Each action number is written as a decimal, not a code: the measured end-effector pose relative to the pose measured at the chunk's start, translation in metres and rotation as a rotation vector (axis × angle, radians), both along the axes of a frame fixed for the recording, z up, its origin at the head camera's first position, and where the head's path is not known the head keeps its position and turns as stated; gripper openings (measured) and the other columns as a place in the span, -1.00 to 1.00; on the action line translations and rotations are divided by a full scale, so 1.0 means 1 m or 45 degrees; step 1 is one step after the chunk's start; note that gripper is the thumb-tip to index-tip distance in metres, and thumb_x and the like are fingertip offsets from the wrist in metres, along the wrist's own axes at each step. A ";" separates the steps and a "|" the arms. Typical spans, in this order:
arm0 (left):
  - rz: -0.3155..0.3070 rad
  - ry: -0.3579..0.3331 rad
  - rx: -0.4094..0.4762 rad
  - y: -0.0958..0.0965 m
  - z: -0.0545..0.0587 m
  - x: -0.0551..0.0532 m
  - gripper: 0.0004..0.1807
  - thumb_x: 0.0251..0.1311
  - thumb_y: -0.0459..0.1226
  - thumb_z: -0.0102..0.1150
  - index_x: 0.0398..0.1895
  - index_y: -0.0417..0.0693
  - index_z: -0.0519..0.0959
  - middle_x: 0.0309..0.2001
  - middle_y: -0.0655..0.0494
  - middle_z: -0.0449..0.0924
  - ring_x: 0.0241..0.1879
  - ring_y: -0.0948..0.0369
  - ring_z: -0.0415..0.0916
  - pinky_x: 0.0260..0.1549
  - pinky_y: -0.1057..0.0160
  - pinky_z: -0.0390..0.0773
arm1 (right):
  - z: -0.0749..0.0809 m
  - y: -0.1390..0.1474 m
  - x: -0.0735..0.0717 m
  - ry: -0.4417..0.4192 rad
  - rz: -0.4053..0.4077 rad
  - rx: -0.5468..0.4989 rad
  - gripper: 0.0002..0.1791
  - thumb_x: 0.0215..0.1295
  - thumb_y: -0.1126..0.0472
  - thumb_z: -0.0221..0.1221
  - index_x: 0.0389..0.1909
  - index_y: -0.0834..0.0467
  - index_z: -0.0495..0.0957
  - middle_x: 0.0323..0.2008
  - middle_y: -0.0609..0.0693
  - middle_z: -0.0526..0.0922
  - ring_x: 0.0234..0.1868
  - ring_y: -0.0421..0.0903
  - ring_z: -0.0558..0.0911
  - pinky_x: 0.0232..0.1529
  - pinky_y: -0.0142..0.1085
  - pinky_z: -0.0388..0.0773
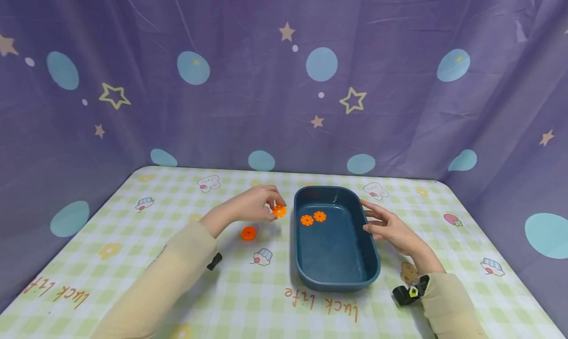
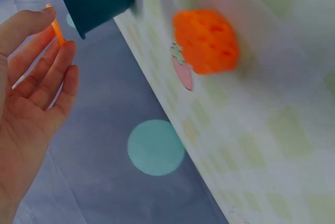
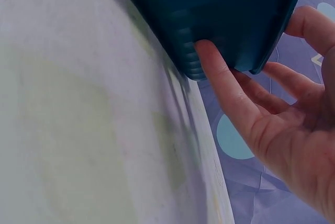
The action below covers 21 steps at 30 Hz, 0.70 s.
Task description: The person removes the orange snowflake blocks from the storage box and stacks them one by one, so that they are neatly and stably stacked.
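In the head view my left hand point(image 1: 259, 204) pinches a notched orange disc point(image 1: 279, 211) between thumb and fingers, just left of a dark blue plastic box point(image 1: 337, 283). The left wrist view shows that disc point(image 2: 56, 28) edge-on at the fingertips. Two similar orange discs point(image 1: 307, 220) lie flat inside the box, side by side towards its far left. At the box's right wall, my right hand point(image 1: 392, 230) holds the side, thumb at the rim and fingers along the outer wall point(image 3: 209, 14).
An orange piece with a notched edge point(image 1: 249, 233), thicker than the single discs, sits on the checked tablecloth point(image 1: 146, 220) below my left hand. A purple curtain point(image 1: 248, 83) with stars and dots stands behind the table. Black straps point(image 1: 410, 292) show near both wrists.
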<state>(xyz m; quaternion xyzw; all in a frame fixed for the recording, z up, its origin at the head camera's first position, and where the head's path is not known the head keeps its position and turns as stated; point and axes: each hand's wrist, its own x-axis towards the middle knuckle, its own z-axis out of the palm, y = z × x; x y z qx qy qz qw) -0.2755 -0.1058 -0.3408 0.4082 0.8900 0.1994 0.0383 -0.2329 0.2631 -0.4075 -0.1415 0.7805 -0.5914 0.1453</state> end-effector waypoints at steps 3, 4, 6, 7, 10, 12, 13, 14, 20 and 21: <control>0.012 -0.003 0.009 -0.008 -0.004 0.001 -0.73 -0.06 -0.32 0.22 -0.21 -0.04 0.62 -0.23 0.17 0.51 -0.31 0.24 0.48 -0.23 0.24 0.51 | 0.000 0.000 0.000 -0.003 -0.002 0.002 -0.24 0.24 0.18 0.11 0.40 0.03 -0.02 0.32 0.31 0.06 0.15 0.16 0.39 -0.18 -0.16 0.55; 0.017 0.001 0.002 -0.011 -0.005 0.001 -0.73 -0.07 -0.31 0.22 -0.21 -0.03 0.62 -0.24 0.18 0.50 -0.31 0.24 0.47 -0.22 0.25 0.50 | 0.000 0.000 0.000 -0.001 0.000 0.002 -0.24 0.24 0.18 0.11 0.40 0.03 -0.03 0.32 0.32 0.06 0.14 0.15 0.40 -0.18 -0.16 0.55; 0.027 -0.002 -0.005 -0.016 -0.007 0.002 -0.73 -0.07 -0.31 0.22 -0.21 -0.02 0.62 -0.24 0.19 0.50 -0.31 0.24 0.47 -0.23 0.26 0.50 | 0.000 -0.001 0.000 0.004 0.004 0.003 -0.24 0.24 0.18 0.11 0.40 0.05 -0.03 0.31 0.33 0.07 0.12 0.12 0.42 -0.18 -0.18 0.55; 0.025 -0.001 -0.009 -0.018 -0.009 0.002 -0.73 -0.08 -0.31 0.22 -0.21 -0.02 0.62 -0.23 0.19 0.50 -0.31 0.23 0.47 -0.23 0.26 0.50 | 0.000 -0.001 0.000 0.007 0.007 0.003 -0.24 0.24 0.18 0.11 0.40 0.06 -0.03 0.31 0.34 0.07 0.11 0.11 0.43 -0.19 -0.18 0.55; 0.027 -0.015 -0.010 -0.024 -0.012 0.003 -0.73 -0.07 -0.31 0.23 -0.22 -0.03 0.62 -0.23 0.17 0.49 -0.32 0.22 0.48 -0.22 0.22 0.51 | 0.001 -0.001 0.000 0.011 0.012 0.000 -0.24 0.24 0.19 0.11 0.40 0.08 -0.03 0.30 0.36 0.07 0.09 0.11 0.45 -0.20 -0.20 0.56; 0.025 -0.018 -0.002 -0.027 -0.013 0.004 -0.74 -0.07 -0.32 0.24 -0.22 -0.04 0.61 -0.22 0.15 0.50 -0.32 0.22 0.48 -0.22 0.18 0.52 | 0.001 -0.001 0.000 0.011 0.013 -0.003 -0.24 0.24 0.20 0.11 0.40 0.08 -0.03 0.30 0.36 0.07 0.09 0.10 0.44 -0.20 -0.19 0.56; 0.024 -0.016 0.000 -0.029 -0.014 0.004 -0.74 -0.08 -0.32 0.25 -0.23 -0.04 0.61 -0.22 0.14 0.50 -0.32 0.22 0.47 -0.23 0.18 0.51 | 0.001 -0.001 0.000 0.012 0.014 -0.003 -0.24 0.24 0.20 0.10 0.40 0.08 -0.03 0.30 0.36 0.06 0.10 0.09 0.44 -0.20 -0.19 0.56; 0.032 -0.015 -0.004 -0.030 -0.015 0.004 -0.74 -0.08 -0.31 0.26 -0.23 -0.03 0.61 -0.22 0.15 0.50 -0.32 0.23 0.47 -0.23 0.20 0.51 | 0.001 -0.001 0.000 0.012 0.012 -0.003 -0.24 0.24 0.20 0.11 0.40 0.08 -0.03 0.31 0.36 0.06 0.10 0.07 0.44 -0.19 -0.19 0.56; 0.084 -0.088 -0.019 -0.039 -0.020 0.009 -0.67 -0.05 -0.28 0.26 -0.12 -0.05 0.60 -0.20 0.18 0.51 -0.30 0.25 0.47 -0.19 0.17 0.51 | 0.000 0.000 0.000 0.013 -0.002 0.003 -0.24 0.23 0.18 0.12 0.40 0.05 -0.01 0.30 0.33 0.09 0.03 -0.06 0.50 -0.20 -0.18 0.56; 0.089 -0.101 -0.020 -0.040 -0.020 0.010 -0.66 -0.04 -0.28 0.25 -0.11 -0.06 0.60 -0.20 0.19 0.51 -0.30 0.25 0.47 -0.18 0.15 0.51 | 0.000 0.000 0.000 0.012 -0.002 0.004 -0.24 0.23 0.18 0.12 0.40 0.05 -0.01 0.30 0.33 0.10 0.02 -0.05 0.51 -0.20 -0.18 0.56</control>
